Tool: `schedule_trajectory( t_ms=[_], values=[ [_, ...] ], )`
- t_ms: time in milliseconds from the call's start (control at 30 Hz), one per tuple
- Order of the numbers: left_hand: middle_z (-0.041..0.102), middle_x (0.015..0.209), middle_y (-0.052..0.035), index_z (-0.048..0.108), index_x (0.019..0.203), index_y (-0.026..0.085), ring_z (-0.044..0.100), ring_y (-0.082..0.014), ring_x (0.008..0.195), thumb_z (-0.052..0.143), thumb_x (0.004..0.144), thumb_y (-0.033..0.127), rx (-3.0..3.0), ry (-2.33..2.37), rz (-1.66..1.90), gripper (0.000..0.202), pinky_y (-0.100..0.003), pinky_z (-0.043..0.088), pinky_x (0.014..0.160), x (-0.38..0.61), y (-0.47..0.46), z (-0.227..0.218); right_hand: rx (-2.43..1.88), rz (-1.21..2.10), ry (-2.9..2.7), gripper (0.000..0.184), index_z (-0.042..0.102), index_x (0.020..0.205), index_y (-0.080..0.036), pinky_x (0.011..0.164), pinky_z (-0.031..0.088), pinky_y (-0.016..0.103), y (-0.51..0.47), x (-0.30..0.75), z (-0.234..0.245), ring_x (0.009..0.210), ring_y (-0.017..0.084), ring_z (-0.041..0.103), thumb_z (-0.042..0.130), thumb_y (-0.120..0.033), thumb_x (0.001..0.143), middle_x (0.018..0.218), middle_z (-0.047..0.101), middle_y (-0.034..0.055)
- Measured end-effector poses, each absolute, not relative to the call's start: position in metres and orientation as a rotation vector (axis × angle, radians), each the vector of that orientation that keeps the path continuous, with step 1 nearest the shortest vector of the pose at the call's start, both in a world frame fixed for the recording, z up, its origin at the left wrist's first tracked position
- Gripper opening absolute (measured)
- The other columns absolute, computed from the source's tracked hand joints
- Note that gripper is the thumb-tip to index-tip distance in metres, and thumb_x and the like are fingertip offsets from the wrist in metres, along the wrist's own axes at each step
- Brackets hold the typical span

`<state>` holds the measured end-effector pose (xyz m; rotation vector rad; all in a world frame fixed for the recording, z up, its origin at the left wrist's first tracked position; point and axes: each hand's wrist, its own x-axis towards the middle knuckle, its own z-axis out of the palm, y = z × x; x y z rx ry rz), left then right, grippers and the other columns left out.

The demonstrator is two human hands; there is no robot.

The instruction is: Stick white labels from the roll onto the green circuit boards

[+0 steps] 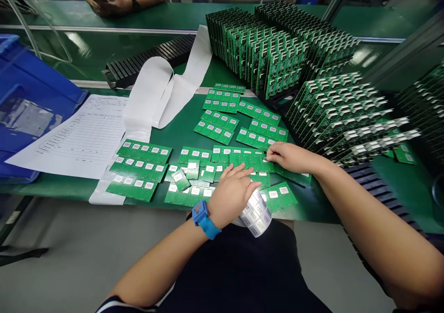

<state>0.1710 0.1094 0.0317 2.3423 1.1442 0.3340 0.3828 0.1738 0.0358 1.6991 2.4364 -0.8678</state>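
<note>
My left hand [233,190] is closed around a strip of white labels [257,213] that curls down over the table's front edge; a blue wrist strap [204,218] sits on that wrist. My right hand [287,156] pinches its fingertips down on a green circuit board panel [248,158] lying flat on the table, apparently pressing a small label; what is in the pinch is too small to make out. Many green board panels [138,167] with white labels lie flat around both hands.
Racks of upright green boards [277,49] fill the back right. A paper form [83,135] and white backing strip [152,95] lie left, beside a blue bin [31,100]. An empty black slotted rack [152,61] sits behind. Another person's hands [111,1] hold a phone across the table.
</note>
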Motion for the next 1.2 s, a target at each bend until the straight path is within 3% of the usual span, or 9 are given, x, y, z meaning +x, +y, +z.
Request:
schedule_trajectory(
  t_ms=[133,267,367,500,700,833,1033,1100,1200],
  values=[
    [0.059,0.124,-0.0058,0.066,0.082,0.015,0.043,-0.0223,0.124,0.035,0.093,0.036,2.335,1.143,0.338,0.039,-0.043,0.026,0.108,0.171,0.109,0.031,1.750,-0.518,2.468,0.016,0.057,0.074,-0.016,0.071,0.040,0.033,0.158,0.372,0.039,0.078,0.022,0.053,0.047,-0.026,0.082,0.080,0.057,0.0100],
    [0.059,0.123,-0.0054,0.066,0.084,0.015,0.044,-0.0225,0.124,0.034,0.094,0.036,2.334,1.152,0.324,0.039,-0.042,0.026,0.108,0.170,0.110,0.032,1.898,-0.028,2.433,0.025,0.055,0.100,-0.012,0.073,0.039,0.040,0.147,0.363,0.047,0.085,0.029,0.053,0.050,-0.028,0.081,0.089,0.057,0.0158],
    [0.059,0.123,-0.0052,0.066,0.084,0.015,0.043,-0.0225,0.124,0.034,0.094,0.036,2.330,1.157,0.314,0.040,-0.042,0.025,0.108,0.170,0.110,0.033,1.875,-0.483,2.588,0.035,0.044,0.116,-0.013,0.075,0.041,0.036,0.156,0.364,0.048,0.086,0.024,0.054,0.047,-0.022,0.082,0.089,0.058,0.0110],
    [0.060,0.123,-0.0051,0.066,0.083,0.015,0.042,-0.0224,0.125,0.033,0.094,0.036,2.330,1.165,0.327,0.041,-0.042,0.025,0.108,0.170,0.110,0.032,1.635,-1.225,2.572,0.039,0.037,0.120,-0.017,0.071,0.044,0.029,0.174,0.363,0.039,0.077,0.016,0.055,0.044,-0.019,0.082,0.084,0.058,0.0024],
    [0.060,0.121,-0.0050,0.066,0.084,0.016,0.044,-0.0217,0.124,0.032,0.094,0.036,2.323,1.168,0.348,0.041,-0.041,0.025,0.108,0.171,0.109,0.031,1.624,-1.222,2.603,0.045,0.033,0.124,-0.014,0.075,0.044,0.030,0.177,0.356,0.032,0.076,0.015,0.056,0.043,-0.014,0.080,0.082,0.058,0.0023],
    [0.060,0.121,-0.0055,0.066,0.084,0.015,0.044,-0.0219,0.124,0.033,0.094,0.036,2.319,1.172,0.349,0.041,-0.041,0.025,0.108,0.171,0.109,0.031,1.616,-0.967,2.710,0.042,0.038,0.123,-0.014,0.073,0.045,0.031,0.169,0.351,0.026,0.079,0.018,0.055,0.042,-0.011,0.081,0.084,0.059,0.0044],
    [0.063,0.118,-0.0072,0.066,0.092,0.014,0.046,-0.0222,0.121,0.036,0.093,0.033,2.244,1.181,0.452,0.034,-0.040,0.025,0.107,0.172,0.108,0.032,1.917,-0.324,2.947,0.028,0.051,0.111,-0.015,0.089,0.041,0.042,0.140,0.347,0.030,0.109,0.027,0.047,0.044,-0.016,0.084,0.119,0.048,0.0155],
    [0.066,0.110,-0.0061,0.064,0.096,0.016,0.051,-0.0202,0.114,0.037,0.094,0.030,2.148,1.212,0.578,0.030,-0.036,0.032,0.102,0.170,0.105,0.034,2.086,-0.437,2.981,0.023,0.053,0.106,-0.016,0.088,0.043,0.040,0.124,0.347,0.042,0.108,0.025,0.048,0.047,-0.022,0.085,0.116,0.049,0.0150],
    [0.066,0.076,-0.0034,0.061,0.077,0.017,0.060,-0.0161,0.078,0.035,0.094,0.030,1.958,1.378,0.783,0.033,-0.027,0.044,0.072,0.165,0.099,0.036,2.080,-1.109,2.843,0.023,0.056,0.100,-0.020,0.076,0.048,0.033,0.098,0.343,0.061,0.088,0.019,0.056,0.057,-0.032,0.080,0.096,0.058,0.0069]
  ],
)
